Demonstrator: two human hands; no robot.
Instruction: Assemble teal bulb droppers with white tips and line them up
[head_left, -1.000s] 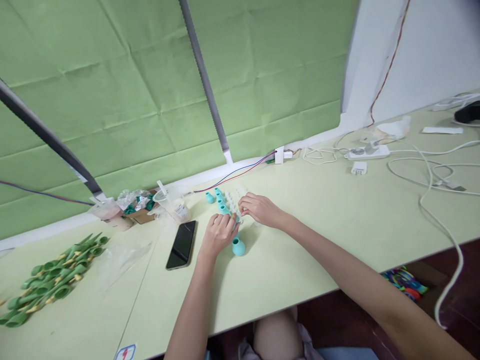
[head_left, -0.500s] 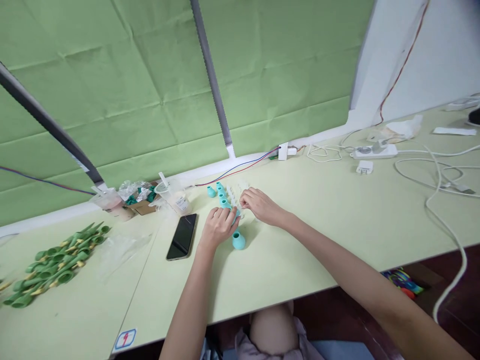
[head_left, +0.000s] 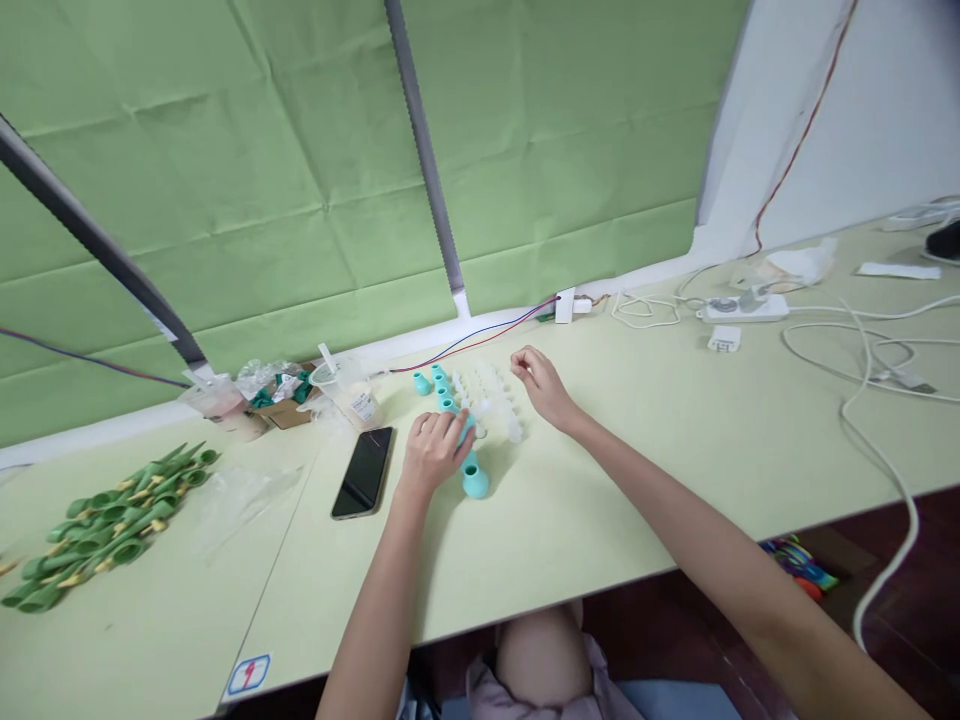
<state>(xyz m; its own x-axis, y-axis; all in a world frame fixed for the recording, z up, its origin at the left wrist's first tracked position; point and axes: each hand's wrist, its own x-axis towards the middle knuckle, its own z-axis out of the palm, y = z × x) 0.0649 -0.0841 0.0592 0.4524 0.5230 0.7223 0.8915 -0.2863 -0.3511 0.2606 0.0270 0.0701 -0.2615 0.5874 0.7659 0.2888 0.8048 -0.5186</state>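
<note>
My left hand [head_left: 435, 448] is closed around a small turquoise vase-shaped piece [head_left: 468, 428], partly hidden by the fingers. Just in front of the hand stands another turquoise vase-shaped piece [head_left: 475, 480], upright with its round mouth showing. Several more form a row leading away, and one turquoise piece [head_left: 421, 384] sits to the left of it. Small whitish translucent pieces [head_left: 502, 395] lie in rows to the right. Beyond them, my right hand [head_left: 541, 385] hovers with thumb and fingers pinched together; whatever they hold, if anything, is too small to make out.
A black phone [head_left: 364, 473] lies left of my left hand. Plastic cups [head_left: 351, 395], an open carton [head_left: 289, 412] and green tube-like parts [head_left: 112, 525] occupy the left side. A power strip [head_left: 744, 308] and white cables are at the right.
My right hand has moved right, away from the piece in my left hand, uncovering the translucent pieces. My left hand stays almost where it was, still holding the turquoise piece.
</note>
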